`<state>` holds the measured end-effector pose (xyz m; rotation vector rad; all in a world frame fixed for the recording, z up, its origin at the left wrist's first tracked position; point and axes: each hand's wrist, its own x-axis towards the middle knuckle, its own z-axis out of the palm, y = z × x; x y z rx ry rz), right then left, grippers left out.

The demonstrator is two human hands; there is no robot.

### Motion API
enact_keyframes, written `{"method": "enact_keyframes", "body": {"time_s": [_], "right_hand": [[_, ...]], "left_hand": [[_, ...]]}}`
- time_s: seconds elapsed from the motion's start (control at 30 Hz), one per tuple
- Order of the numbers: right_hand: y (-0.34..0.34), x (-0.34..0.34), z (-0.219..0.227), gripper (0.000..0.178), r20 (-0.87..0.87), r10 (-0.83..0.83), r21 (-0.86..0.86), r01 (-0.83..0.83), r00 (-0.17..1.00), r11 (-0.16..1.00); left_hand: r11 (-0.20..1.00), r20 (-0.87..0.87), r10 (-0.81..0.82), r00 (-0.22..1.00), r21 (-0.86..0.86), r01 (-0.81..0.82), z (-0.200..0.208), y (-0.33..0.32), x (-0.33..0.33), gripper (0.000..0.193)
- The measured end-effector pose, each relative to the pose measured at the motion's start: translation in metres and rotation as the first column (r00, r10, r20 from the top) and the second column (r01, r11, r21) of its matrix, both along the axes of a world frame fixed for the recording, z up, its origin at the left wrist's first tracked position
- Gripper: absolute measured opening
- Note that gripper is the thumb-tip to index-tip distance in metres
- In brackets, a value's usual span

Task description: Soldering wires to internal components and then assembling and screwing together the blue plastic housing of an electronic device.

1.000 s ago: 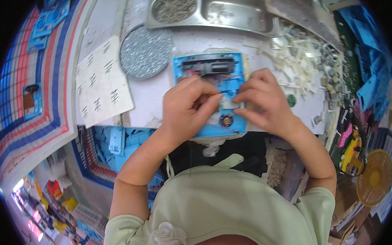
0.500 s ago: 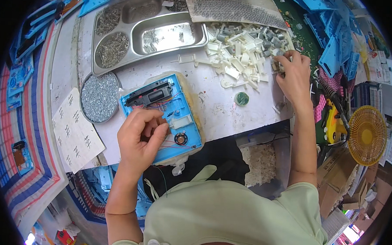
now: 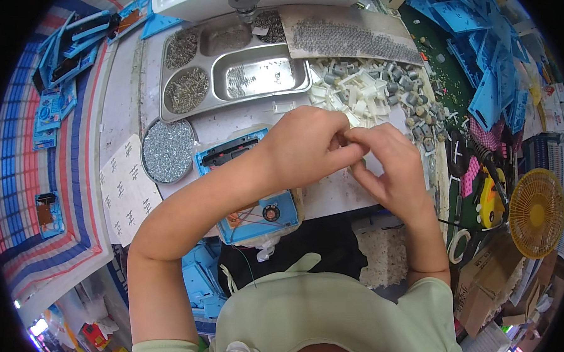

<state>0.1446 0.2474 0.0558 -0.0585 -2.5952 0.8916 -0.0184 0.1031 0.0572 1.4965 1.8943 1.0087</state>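
1. Holding left hand (image 3: 312, 143) and right hand (image 3: 392, 171) close together, fingers curled narrow, probably for fine control; couldn't tell whether gripping anything.
2. Saw blue plastic case (image 3: 287, 208) nearby, partly under left forearm (image 3: 209, 192), probably flat for steadiness.
3. Spotted angular white parts (image 3: 374, 103) and stubby grey cylinders (image 3: 393, 87) heaped beyond, seemingly for quick grabs.
4. Noticed shiny steel tray (image 3: 259, 87) plus round dish (image 3: 194, 147) of gritty metal bits (image 3: 167, 151), presumably against mix-ups.

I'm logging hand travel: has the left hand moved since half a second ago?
Yes: judged against the compartmented metal tray, the left hand has moved rightward and nearer to it.
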Motion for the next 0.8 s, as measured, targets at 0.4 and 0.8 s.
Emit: {"method": "enact_keyframes", "body": {"time_s": [0.4, 0.8], "right_hand": [[-0.016, 0.01, -0.041, 0.021, -0.071, -0.355, -0.641, 0.23, 0.932, 0.732], [0.02, 0.012, -0.06, 0.006, -0.055, -0.389, -0.639, 0.267, 0.92, 0.721]], "left_hand": [[0.984, 0.849, 0.167, 0.5, -0.178, -0.027, -0.014, 0.02, 0.01, 0.032], [0.985, 0.231, -0.082, 0.97, -0.126, 0.113, -0.029, 0.05, -0.038, 0.033]]}}
